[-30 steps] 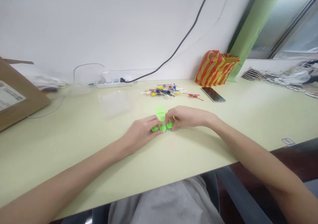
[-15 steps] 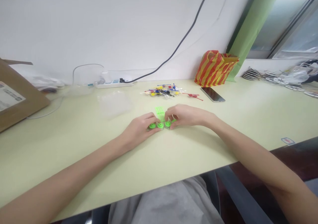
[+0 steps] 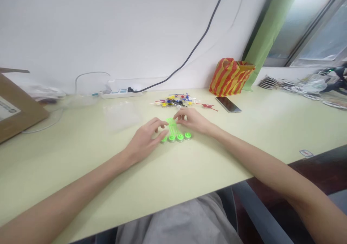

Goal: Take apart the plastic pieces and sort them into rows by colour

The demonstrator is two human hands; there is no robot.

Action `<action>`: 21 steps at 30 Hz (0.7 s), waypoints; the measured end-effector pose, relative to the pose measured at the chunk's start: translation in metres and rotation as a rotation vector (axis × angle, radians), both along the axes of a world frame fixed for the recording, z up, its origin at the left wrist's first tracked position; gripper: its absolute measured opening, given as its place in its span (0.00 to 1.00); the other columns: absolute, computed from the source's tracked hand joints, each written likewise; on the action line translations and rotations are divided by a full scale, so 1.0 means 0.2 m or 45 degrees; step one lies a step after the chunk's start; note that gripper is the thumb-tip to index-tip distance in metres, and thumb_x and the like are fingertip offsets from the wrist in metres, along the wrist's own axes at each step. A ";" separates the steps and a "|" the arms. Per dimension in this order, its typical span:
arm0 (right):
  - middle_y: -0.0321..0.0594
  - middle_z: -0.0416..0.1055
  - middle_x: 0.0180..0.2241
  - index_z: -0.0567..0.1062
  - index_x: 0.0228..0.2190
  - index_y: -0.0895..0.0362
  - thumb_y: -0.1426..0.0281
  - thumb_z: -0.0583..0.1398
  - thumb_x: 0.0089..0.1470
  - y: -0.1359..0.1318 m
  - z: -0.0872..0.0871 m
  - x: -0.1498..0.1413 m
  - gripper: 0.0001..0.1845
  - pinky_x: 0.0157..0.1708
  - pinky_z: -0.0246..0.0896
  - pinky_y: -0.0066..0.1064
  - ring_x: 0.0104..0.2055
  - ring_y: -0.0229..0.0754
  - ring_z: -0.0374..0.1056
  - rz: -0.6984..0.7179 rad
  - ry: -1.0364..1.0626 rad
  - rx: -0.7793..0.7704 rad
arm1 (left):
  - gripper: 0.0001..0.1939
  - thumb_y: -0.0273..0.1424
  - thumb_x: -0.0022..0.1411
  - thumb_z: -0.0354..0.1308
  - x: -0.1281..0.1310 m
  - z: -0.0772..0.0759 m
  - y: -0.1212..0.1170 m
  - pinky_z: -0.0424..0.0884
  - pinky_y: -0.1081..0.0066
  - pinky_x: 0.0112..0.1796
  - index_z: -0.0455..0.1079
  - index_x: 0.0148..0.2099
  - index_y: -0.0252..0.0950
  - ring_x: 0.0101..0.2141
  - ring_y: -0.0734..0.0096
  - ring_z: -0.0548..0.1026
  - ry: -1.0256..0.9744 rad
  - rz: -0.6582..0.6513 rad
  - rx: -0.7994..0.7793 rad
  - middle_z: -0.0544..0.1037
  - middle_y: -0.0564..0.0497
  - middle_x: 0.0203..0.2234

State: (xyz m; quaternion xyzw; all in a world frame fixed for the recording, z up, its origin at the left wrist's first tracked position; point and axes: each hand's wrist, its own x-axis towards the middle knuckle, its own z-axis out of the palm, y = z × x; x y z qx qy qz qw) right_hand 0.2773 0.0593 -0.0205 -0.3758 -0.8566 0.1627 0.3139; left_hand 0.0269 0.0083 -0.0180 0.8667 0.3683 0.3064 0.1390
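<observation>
Operator's body, head-camera notes: bare arms, grey clothing showing at lap.

The left hand (image 3: 143, 143) and right hand (image 3: 191, 120) are showing bare, with long, slender fingers; the left forearm (image 3: 81, 179) and right forearm (image 3: 257, 161) are showing uncovered out to the frame edges; a loose grey garment (image 3: 176, 224) is covering the lap, gathering in soft creases.

Green plastic frame (image 3: 171, 127): partly hidden under the fingers (image 3: 181, 117).
Cardboard box (image 3: 27, 116): cut off at 9 o'clock.
Colored small parts (image 3: 173, 101): too small to tell, 12 o'clock.
</observation>
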 end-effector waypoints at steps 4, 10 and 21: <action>0.39 0.73 0.33 0.82 0.39 0.58 0.70 0.67 0.57 0.09 -0.09 -0.05 0.08 0.35 0.62 0.30 0.33 0.39 0.67 0.070 0.124 -0.017 | 0.15 0.39 0.74 0.47 -0.04 0.02 0.04 0.69 0.68 0.39 0.73 0.50 0.40 0.38 0.68 0.74 -0.096 0.146 -0.012 0.76 0.50 0.42; 0.36 0.71 0.30 0.84 0.37 0.58 0.70 0.71 0.53 0.14 -0.13 -0.09 0.08 0.32 0.59 0.28 0.29 0.35 0.63 0.134 0.181 -0.058 | 0.16 0.40 0.75 0.45 -0.04 0.01 0.05 0.69 0.68 0.39 0.72 0.52 0.40 0.40 0.67 0.74 -0.099 0.154 -0.011 0.76 0.50 0.44; 0.37 0.72 0.29 0.85 0.32 0.57 0.71 0.69 0.55 0.16 -0.15 -0.10 0.03 0.32 0.59 0.29 0.29 0.36 0.65 0.169 0.163 -0.006 | 0.17 0.39 0.75 0.44 -0.04 0.00 0.04 0.69 0.66 0.45 0.71 0.53 0.40 0.42 0.67 0.74 -0.116 0.139 -0.013 0.76 0.51 0.44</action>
